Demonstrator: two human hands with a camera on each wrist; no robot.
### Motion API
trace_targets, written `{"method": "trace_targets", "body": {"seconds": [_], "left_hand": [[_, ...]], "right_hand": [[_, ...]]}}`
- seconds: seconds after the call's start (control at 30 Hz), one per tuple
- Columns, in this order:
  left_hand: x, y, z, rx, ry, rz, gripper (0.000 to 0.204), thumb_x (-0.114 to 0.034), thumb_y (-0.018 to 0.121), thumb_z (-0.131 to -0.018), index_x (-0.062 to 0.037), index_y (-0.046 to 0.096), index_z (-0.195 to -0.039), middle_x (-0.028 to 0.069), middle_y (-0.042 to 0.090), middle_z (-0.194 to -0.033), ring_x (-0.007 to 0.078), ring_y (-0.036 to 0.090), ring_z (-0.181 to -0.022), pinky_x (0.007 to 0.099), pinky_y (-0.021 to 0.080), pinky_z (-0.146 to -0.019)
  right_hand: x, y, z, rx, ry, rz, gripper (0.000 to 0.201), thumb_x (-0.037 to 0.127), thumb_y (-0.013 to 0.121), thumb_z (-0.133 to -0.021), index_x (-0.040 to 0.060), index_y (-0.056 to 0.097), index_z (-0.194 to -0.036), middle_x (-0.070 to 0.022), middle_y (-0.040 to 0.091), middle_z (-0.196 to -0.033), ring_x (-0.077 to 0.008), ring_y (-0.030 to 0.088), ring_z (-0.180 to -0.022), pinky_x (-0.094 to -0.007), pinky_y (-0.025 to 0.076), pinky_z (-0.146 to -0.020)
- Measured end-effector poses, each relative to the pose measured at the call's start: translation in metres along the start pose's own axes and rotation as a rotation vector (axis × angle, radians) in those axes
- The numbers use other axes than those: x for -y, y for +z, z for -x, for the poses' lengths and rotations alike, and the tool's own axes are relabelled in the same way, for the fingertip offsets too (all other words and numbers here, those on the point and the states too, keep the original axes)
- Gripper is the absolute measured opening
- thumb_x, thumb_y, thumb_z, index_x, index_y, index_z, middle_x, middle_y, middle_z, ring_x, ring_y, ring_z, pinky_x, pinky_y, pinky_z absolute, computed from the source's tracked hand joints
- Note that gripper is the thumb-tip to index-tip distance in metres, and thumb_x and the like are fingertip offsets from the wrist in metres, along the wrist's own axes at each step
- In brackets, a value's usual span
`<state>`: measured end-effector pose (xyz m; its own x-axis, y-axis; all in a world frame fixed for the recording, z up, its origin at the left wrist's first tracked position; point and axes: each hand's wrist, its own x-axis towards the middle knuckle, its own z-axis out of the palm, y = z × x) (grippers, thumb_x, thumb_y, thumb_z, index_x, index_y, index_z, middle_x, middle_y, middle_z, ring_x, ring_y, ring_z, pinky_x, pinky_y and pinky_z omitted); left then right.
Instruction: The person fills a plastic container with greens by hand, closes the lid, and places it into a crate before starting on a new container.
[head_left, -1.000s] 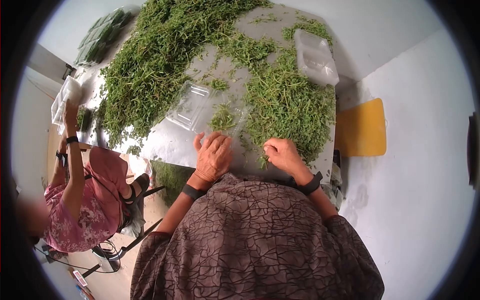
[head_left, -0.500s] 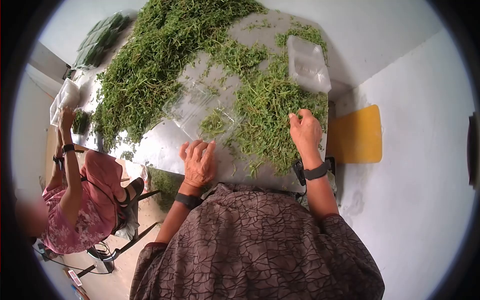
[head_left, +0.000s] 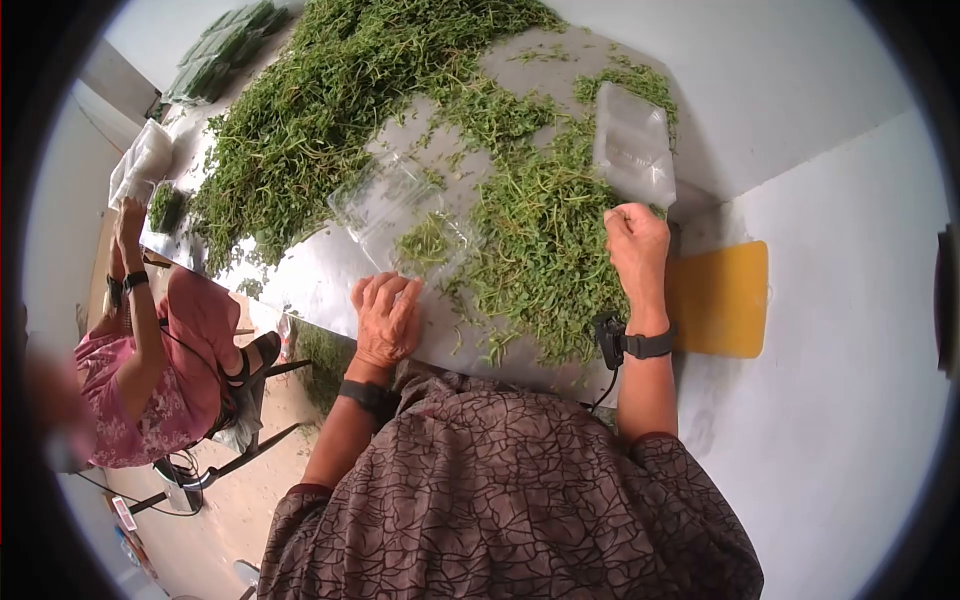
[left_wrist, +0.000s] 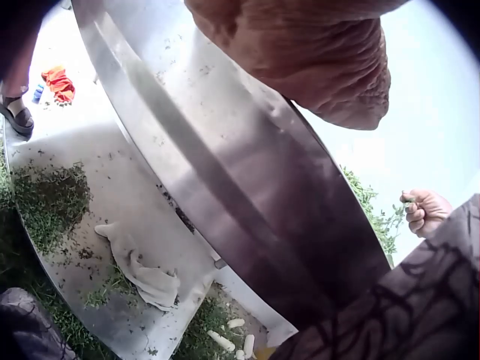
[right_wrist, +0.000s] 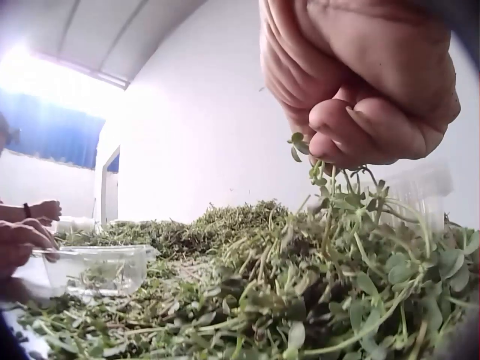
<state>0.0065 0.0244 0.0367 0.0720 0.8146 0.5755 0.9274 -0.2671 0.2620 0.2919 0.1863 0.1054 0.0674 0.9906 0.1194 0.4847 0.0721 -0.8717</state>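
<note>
My right hand (head_left: 640,245) is over the right edge of the near heap of green sprigs (head_left: 545,220). In the right wrist view its curled fingers and thumb (right_wrist: 349,124) pinch a few leafy stems (right_wrist: 330,176) just above the heap. My left hand (head_left: 385,320) lies at the table's front edge with fingers loosely bent and nothing seen in it. Just beyond its fingertips is a clear plastic box (head_left: 375,205), its lid laid back, with a small bunch of sprigs (head_left: 424,243) inside; whether they touch is unclear.
A larger heap of greens (head_left: 300,120) covers the back left of the table. Stacked clear trays (head_left: 634,145) stand at the right edge, beside a yellow board (head_left: 718,300). At the left, a person in pink (head_left: 150,380) reaches toward white containers (head_left: 142,165); filled packs (head_left: 225,50) lie behind.
My right hand has moved from the table's front edge, away from me and right, to the near heap. My left hand has shifted slightly left from the box's near side.
</note>
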Motion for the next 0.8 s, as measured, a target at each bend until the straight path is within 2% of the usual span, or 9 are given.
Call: {"method": "trace_targets", "body": {"seconds": [0.07,0.1,0.13,0.2,0.33,0.5,0.6,0.73,0.8], "left_hand": [[-0.001,-0.002,0.000,-0.003,0.003,-0.001,0.044,-0.006,0.063,-0.067,-0.0100,0.059,-0.111,0.0052,0.055,-0.102,0.0261,0.052,-0.104,0.0466,0.035,-0.094],[-0.002,-0.002,-0.001,-0.007,-0.003,0.006,0.044,-0.005,0.063,-0.067,-0.0100,0.059,-0.111,0.0052,0.055,-0.102,0.0262,0.052,-0.104,0.0463,0.035,-0.094],[-0.002,-0.001,-0.002,-0.012,-0.010,0.015,0.044,-0.005,0.063,-0.067,-0.0099,0.059,-0.111,0.0052,0.056,-0.102,0.0262,0.053,-0.104,0.0460,0.035,-0.093],[-0.001,0.001,-0.001,-0.015,-0.012,0.015,0.044,-0.004,0.063,-0.068,-0.0100,0.059,-0.111,0.0053,0.056,-0.103,0.0263,0.053,-0.104,0.0458,0.035,-0.093],[-0.001,-0.003,0.000,0.001,-0.020,0.046,0.045,-0.004,0.064,-0.069,-0.0103,0.058,-0.113,0.0054,0.056,-0.105,0.0264,0.053,-0.105,0.0451,0.035,-0.092],[0.000,-0.003,0.001,-0.016,-0.025,0.057,0.047,-0.003,0.065,-0.068,-0.0102,0.057,-0.114,0.0055,0.056,-0.105,0.0266,0.053,-0.105,0.0448,0.036,-0.092],[-0.001,-0.003,0.001,-0.016,-0.032,0.066,0.048,-0.003,0.065,-0.068,-0.0100,0.057,-0.115,0.0056,0.057,-0.105,0.0267,0.053,-0.105,0.0446,0.036,-0.092],[0.001,-0.001,0.004,0.002,-0.036,0.088,0.047,-0.005,0.063,-0.068,-0.0084,0.059,-0.115,0.0076,0.057,-0.108,0.0290,0.052,-0.107,0.0464,0.036,-0.094],[0.000,-0.003,0.003,0.005,-0.041,0.074,0.047,-0.004,0.064,-0.069,-0.0091,0.058,-0.115,0.0068,0.056,-0.107,0.0281,0.052,-0.106,0.0454,0.036,-0.093]], "right_hand": [[0.012,0.001,-0.002,0.086,0.030,0.024,0.015,0.012,0.064,-0.081,-0.0028,0.063,-0.081,-0.0095,0.056,-0.057,-0.0162,0.050,-0.049,-0.0308,0.040,-0.051],[0.012,0.006,-0.001,0.130,-0.049,0.055,0.019,0.016,0.066,-0.081,-0.0021,0.063,-0.079,-0.0115,0.058,-0.059,-0.0215,0.053,-0.051,-0.0348,0.042,-0.053],[0.012,0.011,0.000,0.133,-0.052,0.058,0.019,0.016,0.066,-0.081,-0.0021,0.063,-0.079,-0.0115,0.058,-0.059,-0.0215,0.053,-0.051,-0.0348,0.042,-0.053],[0.016,0.024,0.004,0.164,-0.154,0.362,0.025,0.023,0.069,-0.080,-0.0005,0.063,-0.077,-0.0145,0.061,-0.064,-0.0294,0.058,-0.057,-0.0402,0.045,-0.056],[0.019,0.042,0.008,0.217,-0.152,0.699,0.026,0.026,0.070,-0.078,0.0007,0.064,-0.078,-0.0183,0.064,-0.073,-0.0347,0.063,-0.070,-0.0439,0.047,-0.065],[0.007,0.051,0.005,0.178,-0.273,0.794,0.028,0.024,0.070,-0.075,0.0002,0.058,-0.068,-0.0193,0.060,-0.063,-0.0396,0.060,-0.063,-0.0471,0.047,-0.060],[0.015,0.049,0.007,0.192,-0.207,0.809,0.025,0.020,0.067,-0.073,-0.0002,0.057,-0.064,-0.0202,0.059,-0.062,-0.0396,0.060,-0.062,-0.0462,0.047,-0.058],[0.009,0.055,0.006,0.197,-0.264,0.839,0.020,0.017,0.063,-0.072,-0.0002,0.056,-0.063,-0.0211,0.058,-0.061,-0.0401,0.058,-0.059,-0.0462,0.047,-0.057],[0.012,0.051,0.009,0.108,-0.322,0.779,0.017,0.013,0.060,-0.071,-0.0005,0.056,-0.062,-0.0208,0.057,-0.060,-0.0408,0.057,-0.057,-0.0451,0.045,-0.055]]}}
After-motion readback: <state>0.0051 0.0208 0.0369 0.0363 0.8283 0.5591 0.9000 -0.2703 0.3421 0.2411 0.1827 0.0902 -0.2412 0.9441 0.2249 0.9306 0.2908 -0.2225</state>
